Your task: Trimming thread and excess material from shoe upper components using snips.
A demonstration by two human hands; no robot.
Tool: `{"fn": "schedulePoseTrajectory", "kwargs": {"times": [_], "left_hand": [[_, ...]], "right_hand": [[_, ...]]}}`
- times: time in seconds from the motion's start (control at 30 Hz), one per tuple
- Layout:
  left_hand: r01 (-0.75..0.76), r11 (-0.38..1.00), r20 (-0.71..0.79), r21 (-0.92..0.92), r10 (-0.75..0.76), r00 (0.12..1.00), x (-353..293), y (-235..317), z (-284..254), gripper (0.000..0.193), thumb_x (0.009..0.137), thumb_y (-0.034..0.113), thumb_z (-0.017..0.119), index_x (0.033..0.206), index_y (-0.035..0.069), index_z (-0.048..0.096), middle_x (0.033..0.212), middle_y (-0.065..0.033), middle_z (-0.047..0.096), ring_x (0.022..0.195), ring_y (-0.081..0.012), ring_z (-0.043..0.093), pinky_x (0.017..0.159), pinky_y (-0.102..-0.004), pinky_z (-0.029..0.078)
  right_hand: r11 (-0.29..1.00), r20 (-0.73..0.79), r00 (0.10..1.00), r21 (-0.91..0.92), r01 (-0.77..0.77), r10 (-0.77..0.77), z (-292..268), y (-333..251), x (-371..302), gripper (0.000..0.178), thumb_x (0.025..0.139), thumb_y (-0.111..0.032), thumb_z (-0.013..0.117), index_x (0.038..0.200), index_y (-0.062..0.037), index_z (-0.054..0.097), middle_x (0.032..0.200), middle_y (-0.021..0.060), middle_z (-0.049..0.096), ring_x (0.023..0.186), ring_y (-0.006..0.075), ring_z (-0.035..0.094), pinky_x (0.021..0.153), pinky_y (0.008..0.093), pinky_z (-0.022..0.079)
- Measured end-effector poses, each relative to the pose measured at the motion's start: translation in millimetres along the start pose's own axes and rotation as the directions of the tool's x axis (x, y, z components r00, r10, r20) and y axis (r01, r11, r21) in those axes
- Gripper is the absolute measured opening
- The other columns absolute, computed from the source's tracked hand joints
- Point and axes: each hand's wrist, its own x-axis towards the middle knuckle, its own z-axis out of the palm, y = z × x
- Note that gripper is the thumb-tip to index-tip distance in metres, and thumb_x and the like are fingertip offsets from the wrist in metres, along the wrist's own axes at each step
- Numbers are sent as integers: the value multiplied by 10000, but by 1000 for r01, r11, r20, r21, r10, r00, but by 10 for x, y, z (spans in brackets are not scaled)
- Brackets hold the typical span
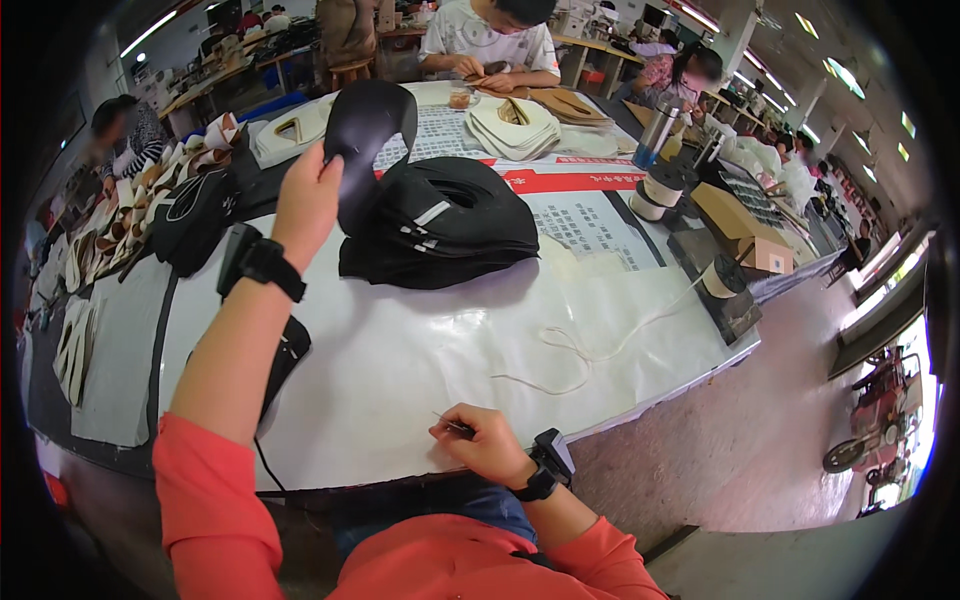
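My left hand (306,205) grips the edge of a black shoe upper (368,125), a smooth, curved leather piece raised at the far left of the table. Just to the right of it lies a stack of black shoe uppers (460,205) with oval openings and small white marks. Close to the table's front edge, my right hand (482,442) is closed around a thin pointed tool; its tip sticks out past the fingers and the rest is mostly hidden. A white cord (575,362) lies loosely on the pale tabletop, leading to a spool (722,276) at the right.
More black pieces (192,218) lie at the left, beside many tan and white pieces (120,205). Across the table a co-worker (490,45) handles brown pieces near a pale stack (512,128). A steel flask (655,130) and an open cardboard box (740,225) stand at the right.
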Motion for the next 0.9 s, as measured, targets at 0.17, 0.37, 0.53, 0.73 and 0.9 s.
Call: {"fn": "schedulePoseTrajectory", "kwargs": {"times": [0.17,0.37,0.53,0.73,0.9], "left_hand": [[-71,992,185,100,51,981,-662,514,-529,300,1037,131,572,1272,-55,575,822,-133,586,727,-165,508,718,-315,471],[-320,946,547,59,237,803,-1975,665,-714,316,862,-17,577,1139,63,706,1060,-113,739,990,-305,695,899,-415,533],[-229,970,661,81,120,741,-2810,522,-640,329,835,-16,621,1138,77,709,1192,-62,727,1156,-250,661,1069,-435,471],[-118,993,710,16,72,701,-3060,621,-713,386,843,205,768,1208,102,697,1340,-70,664,1350,-312,528,1184,-543,328],[-60,983,516,172,-37,856,-2996,442,-755,405,834,127,751,1228,73,670,1333,-115,646,1322,-350,535,1143,-497,388]], "right_hand": [[998,-184,983,56,-19,29,-30,-29,-85,86,939,-76,716,936,3,680,761,0,650,695,44,565,630,226,471],[995,-593,804,47,85,-41,-274,-227,35,111,949,-62,700,869,-27,631,707,-32,584,612,45,529,562,217,419],[913,-515,799,-394,101,-311,-820,-377,264,109,944,-69,724,880,-7,660,735,-53,605,639,25,476,580,206,393],[710,-112,976,-702,55,-186,-1215,-525,548,137,874,-93,768,944,12,713,838,77,705,741,142,629,691,276,487],[687,99,995,-723,74,-3,-1326,-409,544,246,819,-179,803,946,12,715,934,128,708,893,253,678,807,354,519]]}}
